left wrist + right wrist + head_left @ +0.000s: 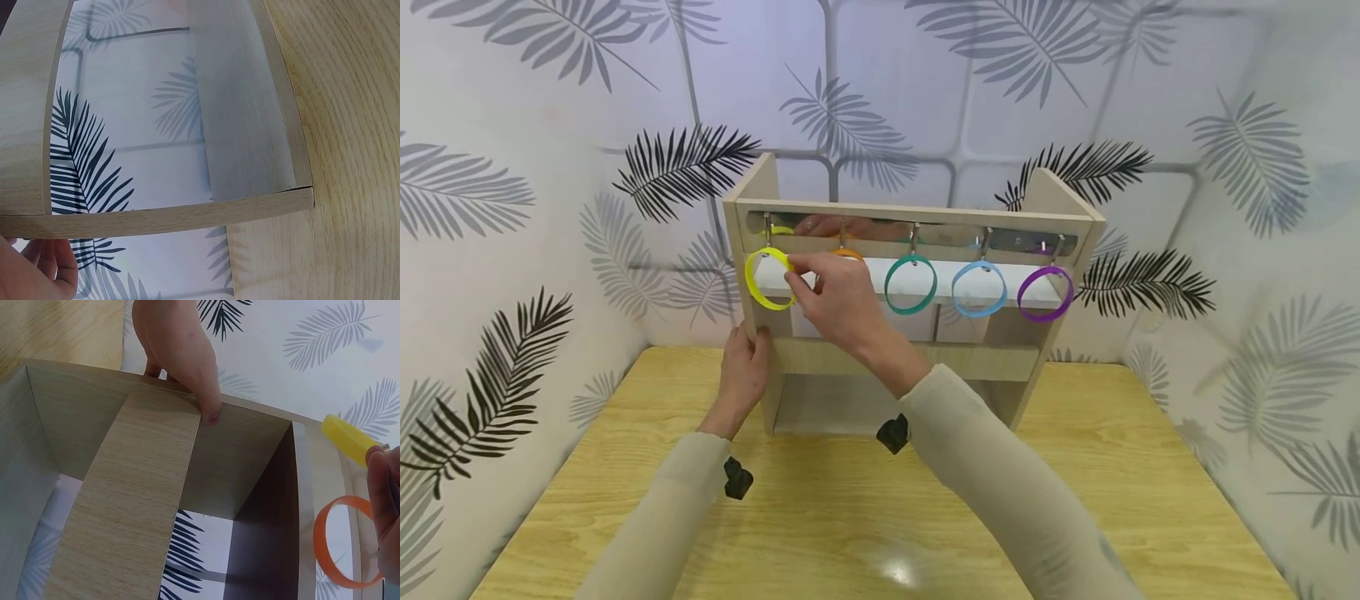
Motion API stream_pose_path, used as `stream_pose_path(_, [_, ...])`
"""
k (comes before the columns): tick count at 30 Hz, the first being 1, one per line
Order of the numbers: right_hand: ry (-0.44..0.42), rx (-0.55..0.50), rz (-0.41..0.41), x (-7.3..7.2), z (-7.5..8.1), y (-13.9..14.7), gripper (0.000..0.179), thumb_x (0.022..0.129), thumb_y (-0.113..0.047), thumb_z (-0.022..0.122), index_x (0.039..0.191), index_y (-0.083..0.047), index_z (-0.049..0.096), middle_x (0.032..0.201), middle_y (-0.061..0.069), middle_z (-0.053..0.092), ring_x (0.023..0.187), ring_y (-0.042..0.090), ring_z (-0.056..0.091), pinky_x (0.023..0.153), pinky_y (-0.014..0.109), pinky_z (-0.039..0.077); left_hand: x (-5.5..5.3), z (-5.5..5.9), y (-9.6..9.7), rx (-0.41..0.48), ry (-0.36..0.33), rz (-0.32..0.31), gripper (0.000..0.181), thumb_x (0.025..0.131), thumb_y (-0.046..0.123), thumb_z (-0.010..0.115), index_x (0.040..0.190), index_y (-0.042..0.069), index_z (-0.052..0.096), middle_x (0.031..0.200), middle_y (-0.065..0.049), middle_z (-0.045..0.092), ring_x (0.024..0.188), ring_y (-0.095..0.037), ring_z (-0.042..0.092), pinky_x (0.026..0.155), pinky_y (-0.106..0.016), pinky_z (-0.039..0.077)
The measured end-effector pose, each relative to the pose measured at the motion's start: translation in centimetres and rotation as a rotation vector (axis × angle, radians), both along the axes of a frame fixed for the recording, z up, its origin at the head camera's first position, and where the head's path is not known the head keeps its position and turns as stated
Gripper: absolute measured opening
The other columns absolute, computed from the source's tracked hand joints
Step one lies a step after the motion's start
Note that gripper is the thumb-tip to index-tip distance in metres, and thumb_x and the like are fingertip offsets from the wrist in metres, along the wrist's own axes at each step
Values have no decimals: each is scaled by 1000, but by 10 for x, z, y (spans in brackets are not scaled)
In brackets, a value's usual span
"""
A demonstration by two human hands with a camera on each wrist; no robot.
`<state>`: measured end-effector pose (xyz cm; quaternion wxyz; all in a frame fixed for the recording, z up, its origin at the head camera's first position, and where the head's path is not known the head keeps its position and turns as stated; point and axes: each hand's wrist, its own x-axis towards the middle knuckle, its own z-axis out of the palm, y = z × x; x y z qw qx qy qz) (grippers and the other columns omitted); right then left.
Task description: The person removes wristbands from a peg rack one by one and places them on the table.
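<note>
A small wooden shelf [1000, 364] stands on the table. My left hand [745, 367] grips its left side panel; in the right wrist view the thumb laps over the front edge. My right hand [842, 300] pinches the right side of a yellow ring [751, 279] between thumb and fingertips. That ring is at the leftmost hook [767, 225] of the shelf's metal strip [951, 239]. Just behind the right hand hangs an orange ring [320, 544], partly hidden in the head view. Further right hang a teal ring [888, 287], a light blue ring [955, 293] and a purple ring [1022, 298].
The shelf sits toward the back of a wood-grain table [820, 517]. Leaf-patterned walls [880, 92] close in the back and both sides. Below the hook strip are a white board and a lower wooden crossboard.
</note>
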<state>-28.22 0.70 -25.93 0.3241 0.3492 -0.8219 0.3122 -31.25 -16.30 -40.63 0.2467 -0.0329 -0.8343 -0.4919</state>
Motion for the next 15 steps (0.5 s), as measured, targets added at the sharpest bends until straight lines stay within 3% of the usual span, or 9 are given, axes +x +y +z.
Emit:
stream_pose_path(6, [-99, -120, 45, 2, 5, 1, 23, 90, -15, 65, 109, -3, 71, 93, 5, 71, 48, 4, 55, 47, 17, 42, -1, 0, 1, 0, -11, -5, 47, 100, 32, 33, 130, -2, 47, 104, -21, 48, 92, -33, 47, 80, -48, 40])
stream_pose_path(11, [-228, -221, 96, 5, 8, 3, 23, 90, -15, 66, 110, -4, 70, 85, 5, 69, 45, 7, 55, 46, 22, 46, 0, 1, 1, -5, -3, -6, 46, 101, 30, 34, 129, -4, 47, 104, -22, 48, 93, -35, 47, 82, -50, 39])
stream_pose_path(15, [-261, -238, 119, 6, 7, 5, 24, 90, -15, 66, 111, -4, 70, 82, 5, 68, 45, 8, 54, 47, 24, 47, 1, 0, 1, 0, -4, -10, 46, 101, 30, 34, 131, -3, 46, 104, -22, 48, 92, -34, 47, 80, -50, 40])
